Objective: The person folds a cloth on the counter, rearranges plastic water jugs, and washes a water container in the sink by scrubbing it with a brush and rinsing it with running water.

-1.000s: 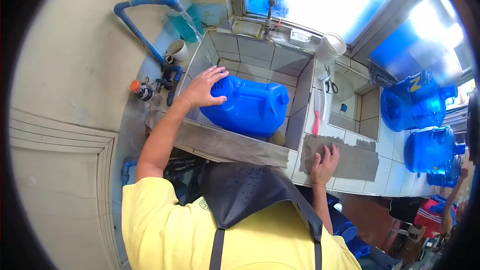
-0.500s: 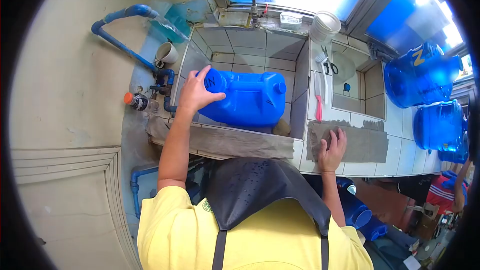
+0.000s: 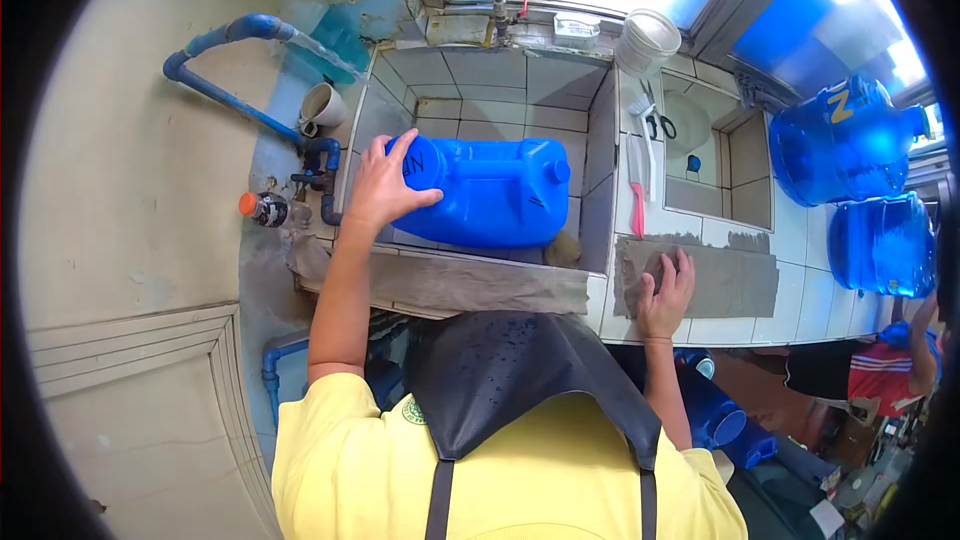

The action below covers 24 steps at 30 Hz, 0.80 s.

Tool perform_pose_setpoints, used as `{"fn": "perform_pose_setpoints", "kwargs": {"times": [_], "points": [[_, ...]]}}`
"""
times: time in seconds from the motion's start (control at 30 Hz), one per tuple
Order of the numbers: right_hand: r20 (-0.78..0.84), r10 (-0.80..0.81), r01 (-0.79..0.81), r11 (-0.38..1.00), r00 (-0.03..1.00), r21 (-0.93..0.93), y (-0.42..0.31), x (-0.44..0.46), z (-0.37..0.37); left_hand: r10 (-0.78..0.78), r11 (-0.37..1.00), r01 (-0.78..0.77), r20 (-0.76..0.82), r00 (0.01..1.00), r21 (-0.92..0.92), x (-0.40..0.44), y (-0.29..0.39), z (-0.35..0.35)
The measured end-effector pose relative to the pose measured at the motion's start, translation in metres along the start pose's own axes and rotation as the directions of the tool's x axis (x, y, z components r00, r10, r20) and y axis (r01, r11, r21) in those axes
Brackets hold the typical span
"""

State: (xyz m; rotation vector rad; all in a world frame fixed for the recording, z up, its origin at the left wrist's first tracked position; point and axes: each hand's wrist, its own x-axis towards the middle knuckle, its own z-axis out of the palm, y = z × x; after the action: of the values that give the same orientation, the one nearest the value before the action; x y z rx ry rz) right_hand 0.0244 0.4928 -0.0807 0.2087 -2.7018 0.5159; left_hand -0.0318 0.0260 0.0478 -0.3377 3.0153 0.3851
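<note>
A blue plastic water jug [image 3: 490, 205] lies on its side in the tiled sink [image 3: 600, 155], its small spout cap [image 3: 556, 171] pointing right. My left hand [image 3: 385, 185] grips the jug's wide round end [image 3: 424, 164], which carries black lettering, with the thumb on the near side and fingers over the far side. On the counter, my right hand [image 3: 667, 295] rests flat with fingers spread on a wet grey-brown cloth [image 3: 735, 285]. Part of a yellowish sponge-like lump [image 3: 562, 250] shows beside the jug in the sink.
Water runs from a blue pipe [image 3: 245, 28] at the left. A pink-handled knife [image 3: 637, 200], a white brush [image 3: 648, 145] and scissors [image 3: 660, 125] lie by a small basin [image 3: 750, 160]. Large blue bottles [image 3: 835, 145] stand right, near another person [image 3: 885, 375].
My hands stay on the jug and the cloth, with the jug almost unmoved. The view has shifted slightly. At the right, the other person has moved a little left.
</note>
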Motion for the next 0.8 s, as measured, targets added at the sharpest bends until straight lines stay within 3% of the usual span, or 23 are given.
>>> {"fn": "perform_pose_setpoints", "kwargs": {"times": [0.13, 0.27, 0.3, 0.43, 0.5, 0.53, 0.6, 0.63, 0.67, 0.8], "points": [[0.007, 0.000, 0.000, 1.000, 1.000, 0.002, -0.001, 0.001, 0.001, 0.008, 0.999, -0.008, -0.004, 1.000, -0.053, 0.004, -0.011, 0.012], [0.005, -0.005, 0.005, 1.000, 1.000, -0.010, 0.002, 0.000, 0.005, 0.434, 0.899, -0.423, 0.084, 0.897, -0.117, 0.017, -0.045, 0.006], [0.002, -0.009, 0.009, 1.000, 1.000, -0.010, 0.002, 0.000, 0.005, 0.433, 0.899, -0.423, 0.079, 0.898, -0.116, 0.014, -0.043, 0.001], [0.010, 0.011, -0.011, 1.000, 1.000, -0.003, 0.004, -0.002, 0.006, 0.430, 0.851, -0.453, 0.144, 0.891, 0.266, 0.000, -0.018, -0.017], [-0.014, 0.037, -0.037, 0.999, 0.999, 0.013, 0.002, -0.002, 0.005, 0.418, 0.903, -0.425, -0.095, 0.903, -0.067, -0.007, 0.003, -0.006], [-0.024, 0.052, -0.052, 0.999, 0.998, -0.003, -0.001, 0.000, 0.004, 0.460, 0.880, -0.467, -0.091, 0.883, -0.086, -0.007, 0.006, 0.010], [-0.041, 0.071, -0.070, 0.997, 0.997, 0.029, -0.001, -0.001, 0.005, 0.168, 0.947, -0.268, -0.438, 0.883, -0.177, -0.007, 0.000, 0.053], [-0.081, 0.053, -0.050, 0.998, 0.995, 0.028, -0.001, 0.001, 0.006, 0.261, 0.954, -0.301, -0.530, 0.807, 0.012, -0.012, 0.008, 0.052], [-0.099, 0.053, -0.051, 0.999, 0.994, 0.020, -0.001, 0.000, 0.007, 0.349, 0.933, -0.338, -0.553, 0.756, 0.128, -0.011, 0.003, 0.058], [-0.104, 0.069, -0.066, 0.997, 0.992, 0.030, -0.001, 0.001, 0.007, 0.524, 0.837, -0.543, -0.390, 0.757, 0.071, -0.003, -0.029, 0.043]]}}
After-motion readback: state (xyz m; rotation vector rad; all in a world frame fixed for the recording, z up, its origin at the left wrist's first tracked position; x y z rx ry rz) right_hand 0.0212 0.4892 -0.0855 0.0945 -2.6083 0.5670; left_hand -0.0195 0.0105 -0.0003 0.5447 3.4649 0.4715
